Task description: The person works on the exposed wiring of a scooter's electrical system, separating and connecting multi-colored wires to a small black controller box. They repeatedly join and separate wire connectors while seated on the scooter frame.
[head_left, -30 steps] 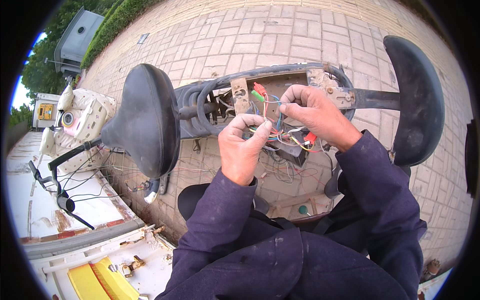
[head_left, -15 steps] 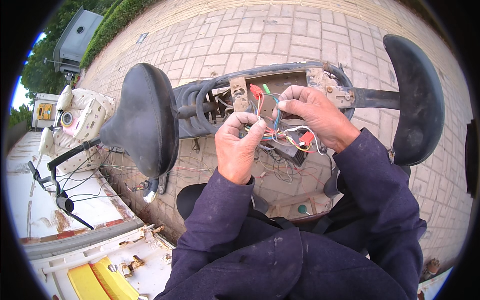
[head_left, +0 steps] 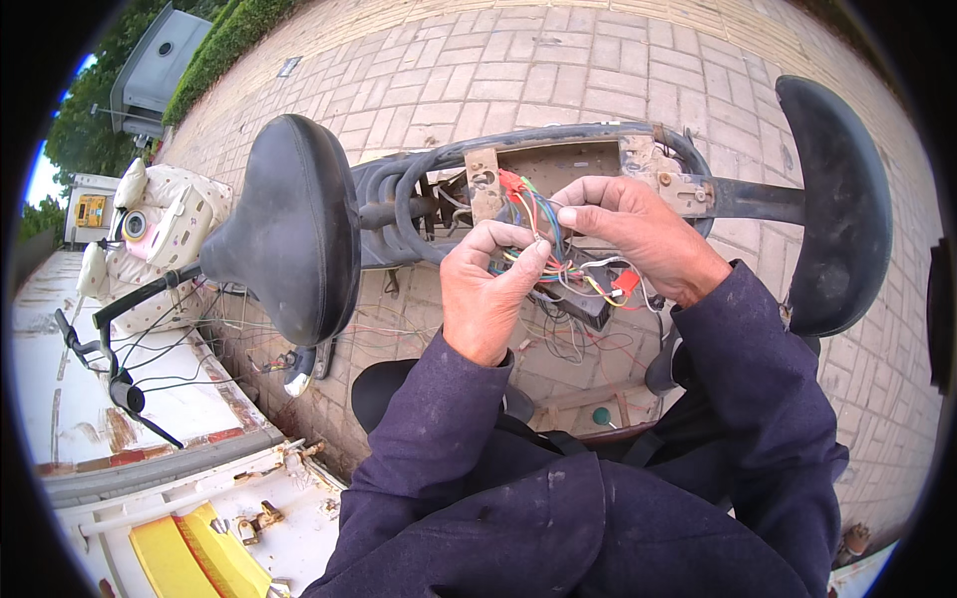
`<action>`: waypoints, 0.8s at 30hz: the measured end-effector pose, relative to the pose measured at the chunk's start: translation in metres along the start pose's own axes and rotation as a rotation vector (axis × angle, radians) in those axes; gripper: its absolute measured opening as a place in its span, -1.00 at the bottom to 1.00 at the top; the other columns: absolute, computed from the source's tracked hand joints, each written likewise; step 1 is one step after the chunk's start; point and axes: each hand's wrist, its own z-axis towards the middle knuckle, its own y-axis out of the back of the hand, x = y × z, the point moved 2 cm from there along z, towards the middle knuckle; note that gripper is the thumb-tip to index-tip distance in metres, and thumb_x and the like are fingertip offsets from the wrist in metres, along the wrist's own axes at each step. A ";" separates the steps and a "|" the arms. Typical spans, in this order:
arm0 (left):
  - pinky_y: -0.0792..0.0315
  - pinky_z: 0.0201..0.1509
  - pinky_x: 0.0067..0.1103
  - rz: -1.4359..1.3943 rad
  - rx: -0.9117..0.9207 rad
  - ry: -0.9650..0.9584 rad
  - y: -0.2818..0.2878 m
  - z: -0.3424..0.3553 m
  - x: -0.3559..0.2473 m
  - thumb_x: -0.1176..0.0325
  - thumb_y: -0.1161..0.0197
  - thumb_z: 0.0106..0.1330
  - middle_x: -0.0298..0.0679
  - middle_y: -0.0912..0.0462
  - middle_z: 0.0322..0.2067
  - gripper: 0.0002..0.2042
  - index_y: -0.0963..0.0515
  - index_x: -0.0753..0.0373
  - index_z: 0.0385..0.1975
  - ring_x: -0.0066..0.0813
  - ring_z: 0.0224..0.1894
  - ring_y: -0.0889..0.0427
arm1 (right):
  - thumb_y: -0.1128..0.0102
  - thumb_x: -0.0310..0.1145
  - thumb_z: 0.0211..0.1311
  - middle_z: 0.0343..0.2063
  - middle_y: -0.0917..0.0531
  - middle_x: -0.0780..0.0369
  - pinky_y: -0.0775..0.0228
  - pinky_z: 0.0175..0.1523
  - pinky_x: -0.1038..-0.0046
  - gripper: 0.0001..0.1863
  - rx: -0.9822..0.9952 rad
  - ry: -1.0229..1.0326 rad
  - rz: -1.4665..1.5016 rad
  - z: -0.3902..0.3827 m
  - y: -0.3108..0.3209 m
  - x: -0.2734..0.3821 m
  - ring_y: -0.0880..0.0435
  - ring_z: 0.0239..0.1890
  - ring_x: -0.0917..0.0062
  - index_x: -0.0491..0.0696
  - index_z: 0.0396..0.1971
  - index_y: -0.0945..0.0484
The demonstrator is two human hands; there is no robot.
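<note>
A bundle of coloured wires (head_left: 558, 267) fans out between my hands, over the open frame of a small electric scooter (head_left: 424, 154). My left hand (head_left: 488, 289) pinches a thin wire end between thumb and forefinger. Close by on the right, my right hand (head_left: 643, 234) also has thumb and forefinger together, on a thin wire beside the blue ones. A red connector (head_left: 511, 182) sits at the top of the bundle, past the left fingertips. Under the right hand is a second red connector (head_left: 625, 283), with white and yellow wires. Below the bundle lies a dark box (head_left: 578, 305), partly covered by wires.
A black saddle (head_left: 284, 229) rises left of my hands, and a black backrest pad (head_left: 837, 204) stands at the right. Loose wires trail over the paving toward the handlebar (head_left: 120, 384). A cream patterned child seat (head_left: 169, 234) stands at far left. A green round object (head_left: 601, 416) lies near my feet.
My left hand has shifted slightly right and the two hands are a little closer. The green piece beside the upper red connector has dropped lower among the wires.
</note>
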 end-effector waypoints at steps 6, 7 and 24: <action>-0.53 -0.20 -0.67 0.013 -0.008 -0.011 0.001 0.002 0.002 0.54 -0.35 0.31 -0.30 -0.69 -0.31 -0.92 -0.59 0.32 -0.27 -0.66 -0.30 -0.63 | -0.17 -0.42 0.40 -0.24 -0.70 0.23 -0.52 -0.04 0.58 -0.77 -0.008 -0.012 0.055 0.000 0.000 0.000 -0.65 -0.19 0.65 -0.25 -0.08 -0.62; -0.53 -0.19 -0.67 0.008 -0.012 -0.004 0.001 0.002 0.002 0.54 -0.35 0.31 -0.30 -0.69 -0.31 -0.92 -0.59 0.32 -0.27 -0.66 -0.30 -0.63 | -0.16 -0.44 0.40 -0.24 -0.70 0.23 -0.52 -0.03 0.58 -0.77 -0.012 -0.023 0.073 0.000 0.000 0.001 -0.66 -0.19 0.64 -0.25 -0.07 -0.62; -0.47 -0.20 -0.69 -0.065 -0.026 0.002 0.004 0.003 0.003 0.52 -0.36 0.28 -0.34 -0.65 -0.31 -0.90 -0.56 0.32 -0.30 -0.71 -0.30 -0.56 | -0.25 -0.43 0.34 -0.25 -0.73 0.25 -0.48 -0.06 0.59 -0.78 0.004 -0.078 -0.074 -0.002 0.009 0.003 -0.63 -0.24 0.67 -0.18 -0.08 -0.63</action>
